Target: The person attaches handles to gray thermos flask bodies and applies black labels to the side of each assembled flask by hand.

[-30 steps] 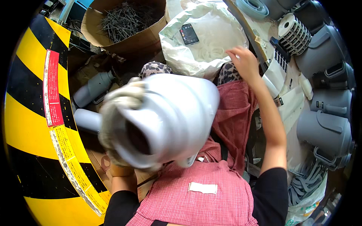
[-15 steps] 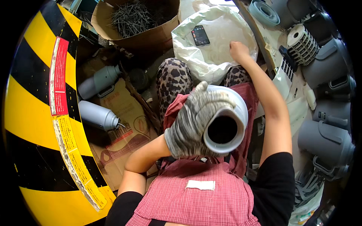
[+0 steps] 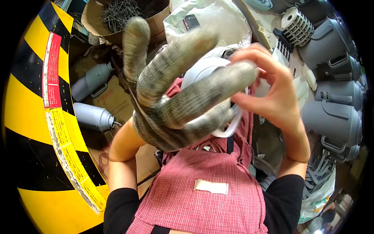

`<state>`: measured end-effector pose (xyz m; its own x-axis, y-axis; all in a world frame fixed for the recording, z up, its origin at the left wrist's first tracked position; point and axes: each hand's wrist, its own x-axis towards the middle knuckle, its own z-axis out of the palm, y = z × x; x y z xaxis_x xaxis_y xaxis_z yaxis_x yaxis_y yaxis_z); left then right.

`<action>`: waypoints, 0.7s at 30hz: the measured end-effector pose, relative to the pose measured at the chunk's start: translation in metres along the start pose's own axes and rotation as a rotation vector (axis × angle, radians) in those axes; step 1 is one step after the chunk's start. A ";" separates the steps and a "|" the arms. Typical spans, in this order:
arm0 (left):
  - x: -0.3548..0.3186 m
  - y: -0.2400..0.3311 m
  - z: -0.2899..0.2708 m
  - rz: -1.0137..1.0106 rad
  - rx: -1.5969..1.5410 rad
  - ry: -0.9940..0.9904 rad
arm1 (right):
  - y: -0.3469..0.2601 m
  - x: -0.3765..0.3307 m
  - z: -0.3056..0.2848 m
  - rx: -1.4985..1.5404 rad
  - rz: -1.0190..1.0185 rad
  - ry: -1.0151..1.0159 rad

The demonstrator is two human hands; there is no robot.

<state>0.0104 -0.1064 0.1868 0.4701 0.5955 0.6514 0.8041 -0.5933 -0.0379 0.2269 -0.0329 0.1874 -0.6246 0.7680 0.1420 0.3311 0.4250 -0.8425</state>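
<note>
apparently mid-handling, the gloved left hand (image 3: 167, 117) spreads its fingers wide above a pale grey pot (image 3: 200, 72) lying over the red apron (image 3: 194, 165); the bare right hand (image 3: 274, 87) curves in beside the glove's fingertips, though blur hides whether it pinches anything. both elbows bend outward. the next move likely calls for steadying the pot.

Pale grey container (image 3: 199, 71), red checked apron (image 3: 202, 167).
</note>
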 end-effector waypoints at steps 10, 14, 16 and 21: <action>-0.038 -0.004 0.057 -0.130 -0.227 -0.132 | 0.045 -0.011 0.016 0.229 0.110 0.012; -0.032 0.016 0.062 -0.217 -0.160 -0.163 | 0.045 -0.008 0.034 0.049 0.087 0.117; -0.031 0.027 0.070 -0.306 -0.140 -0.264 | 0.041 -0.005 0.038 -0.052 0.025 0.160; -0.036 0.043 0.081 -0.393 -0.196 -0.264 | 0.027 -0.012 0.001 -0.086 0.054 -0.067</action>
<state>0.0575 -0.1101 0.1005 0.2418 0.8957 0.3733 0.8672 -0.3720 0.3310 0.2424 -0.0309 0.1629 -0.6495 0.7580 0.0600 0.4228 0.4256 -0.8001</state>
